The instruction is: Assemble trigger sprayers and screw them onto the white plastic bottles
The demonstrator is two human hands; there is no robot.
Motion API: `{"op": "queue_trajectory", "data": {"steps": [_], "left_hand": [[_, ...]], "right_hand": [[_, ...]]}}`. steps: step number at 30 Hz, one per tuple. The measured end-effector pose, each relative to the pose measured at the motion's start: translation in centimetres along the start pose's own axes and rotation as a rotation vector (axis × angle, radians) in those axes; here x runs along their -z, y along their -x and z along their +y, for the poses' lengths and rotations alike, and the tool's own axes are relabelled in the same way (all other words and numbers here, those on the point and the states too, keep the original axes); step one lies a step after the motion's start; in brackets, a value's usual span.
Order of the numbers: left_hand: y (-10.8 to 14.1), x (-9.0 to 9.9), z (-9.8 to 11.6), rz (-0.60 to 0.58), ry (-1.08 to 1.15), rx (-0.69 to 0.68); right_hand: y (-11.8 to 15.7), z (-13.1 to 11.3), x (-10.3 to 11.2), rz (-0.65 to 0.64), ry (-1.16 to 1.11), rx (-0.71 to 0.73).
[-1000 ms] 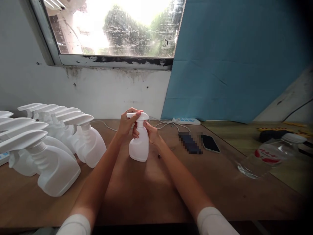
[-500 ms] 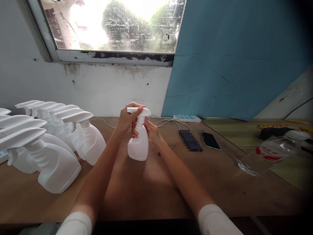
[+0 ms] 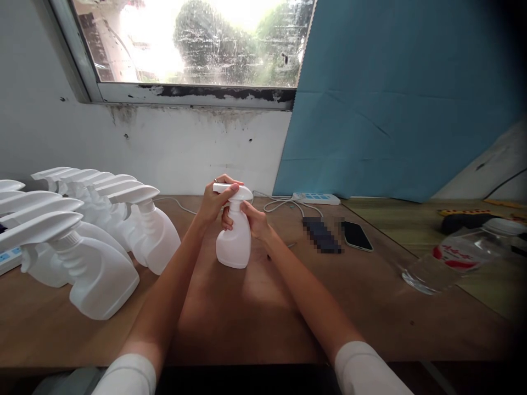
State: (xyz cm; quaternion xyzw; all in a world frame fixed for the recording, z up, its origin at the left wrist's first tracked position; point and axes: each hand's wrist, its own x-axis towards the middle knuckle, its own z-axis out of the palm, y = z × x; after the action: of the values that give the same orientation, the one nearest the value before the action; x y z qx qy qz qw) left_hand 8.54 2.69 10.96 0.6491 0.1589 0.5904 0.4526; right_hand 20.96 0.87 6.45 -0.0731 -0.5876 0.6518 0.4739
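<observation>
A white spray bottle [image 3: 234, 249] stands upright in front of me, its trigger head pointing left. My left hand [image 3: 214, 203] is closed on the spray head, thumb lying along its side and fingers over the top. At the neck, my right hand [image 3: 256, 219] grips the bottle from the right, with its fingers wrapped behind and showing on the left side of the neck. The trigger is mostly hidden by my hands. To the left, several matching white spray bottles [image 3: 105, 280] stand in two rows on the brown table [image 3: 247, 334].
A clear plastic water bottle [image 3: 457, 258] is at the right. A phone [image 3: 357, 236] and a blurred-out dark item [image 3: 322, 235] lie nearer the middle. Behind them are a white power strip [image 3: 317, 198] and cables. Another power strip [image 3: 10, 259] shows at the far left.
Both hands keep their hold on the spray bottle, with the right thumb shifted slightly at the neck. The whole view has moved a little.
</observation>
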Motion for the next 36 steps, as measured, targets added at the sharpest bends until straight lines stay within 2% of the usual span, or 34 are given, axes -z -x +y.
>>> {"op": "queue_trajectory", "data": {"steps": [36], "left_hand": [[0.26, 0.57, 0.07, -0.06, -0.051, 0.031]], "right_hand": [[-0.04, -0.11, 0.09, -0.043, -0.017, -0.069]]}}
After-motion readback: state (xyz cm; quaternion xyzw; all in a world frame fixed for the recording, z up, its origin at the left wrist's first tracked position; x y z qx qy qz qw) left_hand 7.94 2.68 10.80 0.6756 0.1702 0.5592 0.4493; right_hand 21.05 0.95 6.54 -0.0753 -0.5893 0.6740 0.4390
